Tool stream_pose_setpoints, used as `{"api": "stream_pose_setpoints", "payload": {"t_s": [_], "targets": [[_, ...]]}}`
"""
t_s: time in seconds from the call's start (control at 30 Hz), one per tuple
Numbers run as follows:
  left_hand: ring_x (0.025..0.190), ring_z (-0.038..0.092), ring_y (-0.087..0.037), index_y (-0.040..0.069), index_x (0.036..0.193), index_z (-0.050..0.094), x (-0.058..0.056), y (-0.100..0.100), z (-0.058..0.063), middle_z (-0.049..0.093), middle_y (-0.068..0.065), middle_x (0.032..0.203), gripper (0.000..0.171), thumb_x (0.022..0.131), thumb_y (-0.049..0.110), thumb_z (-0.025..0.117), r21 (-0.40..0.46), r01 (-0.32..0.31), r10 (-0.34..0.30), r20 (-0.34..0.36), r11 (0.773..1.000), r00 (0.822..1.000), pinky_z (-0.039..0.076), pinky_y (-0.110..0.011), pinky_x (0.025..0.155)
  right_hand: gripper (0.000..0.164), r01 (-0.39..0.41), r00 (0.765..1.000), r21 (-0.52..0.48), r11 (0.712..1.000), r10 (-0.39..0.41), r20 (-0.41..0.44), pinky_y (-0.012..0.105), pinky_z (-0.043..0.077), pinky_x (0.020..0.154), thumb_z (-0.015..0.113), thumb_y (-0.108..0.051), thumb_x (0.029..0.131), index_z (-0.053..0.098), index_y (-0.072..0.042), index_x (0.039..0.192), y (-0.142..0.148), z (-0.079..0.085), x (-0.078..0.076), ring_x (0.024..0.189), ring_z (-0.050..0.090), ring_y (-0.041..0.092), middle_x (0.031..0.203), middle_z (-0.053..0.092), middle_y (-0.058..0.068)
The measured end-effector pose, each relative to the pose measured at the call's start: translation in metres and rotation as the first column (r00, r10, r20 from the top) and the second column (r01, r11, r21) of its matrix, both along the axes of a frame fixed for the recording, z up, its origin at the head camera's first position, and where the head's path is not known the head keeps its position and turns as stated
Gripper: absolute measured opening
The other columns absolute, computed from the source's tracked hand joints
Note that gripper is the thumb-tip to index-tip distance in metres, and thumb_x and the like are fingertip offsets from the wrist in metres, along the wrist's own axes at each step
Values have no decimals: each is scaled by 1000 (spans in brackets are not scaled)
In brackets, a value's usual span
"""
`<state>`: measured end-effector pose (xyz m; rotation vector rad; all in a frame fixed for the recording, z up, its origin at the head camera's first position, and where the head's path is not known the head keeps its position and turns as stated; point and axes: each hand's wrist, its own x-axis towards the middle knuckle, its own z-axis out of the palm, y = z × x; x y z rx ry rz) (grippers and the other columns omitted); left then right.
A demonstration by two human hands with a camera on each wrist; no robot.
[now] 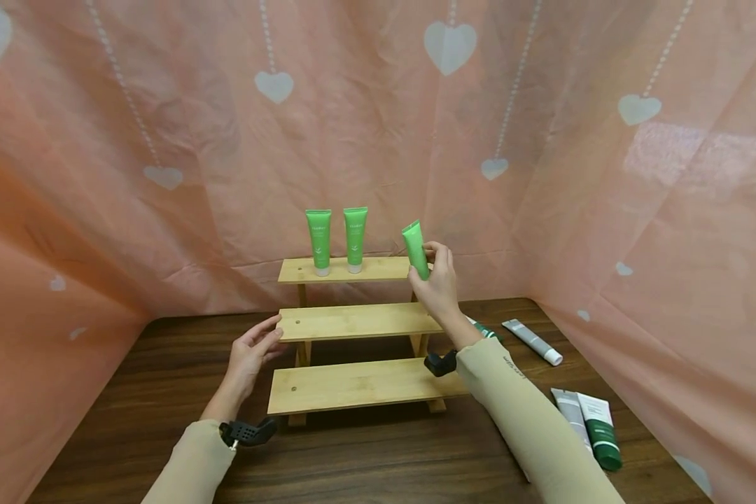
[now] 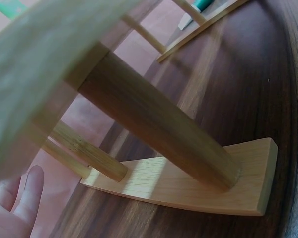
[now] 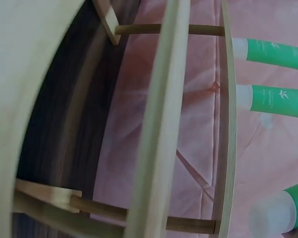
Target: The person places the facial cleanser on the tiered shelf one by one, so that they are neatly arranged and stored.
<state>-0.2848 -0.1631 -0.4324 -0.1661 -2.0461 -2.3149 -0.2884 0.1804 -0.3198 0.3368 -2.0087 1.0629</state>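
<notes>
In the head view my right hand [image 1: 439, 283] holds a green squeeze tube [image 1: 416, 248] between thumb and fingers, tilted, over the right end of the top shelf [image 1: 384, 267]. The right wrist view shows that tube's whitish cap [image 3: 273, 214] beside the shelf edge; most of the hand is out of that view. Two matching green tubes [image 1: 320, 241] [image 1: 355, 238] stand cap-down on the top shelf, left of it. My left hand [image 1: 248, 357] grips the left end of the middle shelf [image 1: 353, 322] of the three-tier wooden stand with thumb and fingertips.
Right of the stand, a grey tube [image 1: 532, 341] lies on the dark wooden table [image 1: 365, 462]. Nearer the front right lie another grey tube [image 1: 570, 414] and a white-and-green tube [image 1: 598, 427]. Another green tube [image 1: 484, 329] is partly hidden by my right arm. A pink curtain [image 1: 365, 140] surrounds the table.
</notes>
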Motion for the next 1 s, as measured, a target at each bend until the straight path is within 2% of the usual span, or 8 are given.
{"api": "stream_pose_setpoints", "payload": {"t_s": [0.13,0.3,0.43,0.67,0.77,1.0], "targets": [[86,64,-31,9,130,54,0,-2,-1,66,-5,93,53,84,31,69,1,-3,3,-4,1000,1000,48,-46,86,44,-6,1000,-43,999,6,-1,43,48,76,64,1,78,43,6,118,-7,1,-12,96,52,32,106,46,22],[85,65,-28,9,130,54,-1,-2,-1,64,-14,101,53,85,31,69,-2,-5,5,-7,1000,1000,50,-41,83,45,-21,999,-67,998,19,-28,44,48,80,66,3,79,43,9,116,-13,0,-25,92,52,34,104,46,26],[85,65,-28,9,131,54,-1,-1,-1,65,-9,98,54,84,30,69,11,0,0,-2,1000,1000,50,-40,83,45,-15,999,-91,996,12,-35,42,48,79,67,4,79,43,9,118,-18,-1,-34,91,52,34,106,46,27],[87,64,-30,9,130,54,2,1,-3,66,-1,93,53,84,30,70,15,-4,4,9,1000,1000,45,-49,89,48,-9,999,-129,992,4,-40,39,48,75,66,4,80,40,9,121,-26,2,-50,90,51,34,108,43,30],[86,64,-31,9,130,55,4,1,-2,66,-1,93,53,84,31,70,13,-8,8,4,1000,1000,47,-46,87,51,-17,1000,-123,992,14,-26,38,47,73,66,4,81,38,7,124,-29,4,-55,91,50,33,110,41,29],[81,65,-23,9,130,55,5,2,-2,67,-1,92,52,84,30,70,8,0,0,1,1000,1000,52,-35,79,56,-20,1000,-162,987,21,4,37,44,71,66,4,82,33,4,127,-32,1,-62,90,47,30,112,40,23]]}}
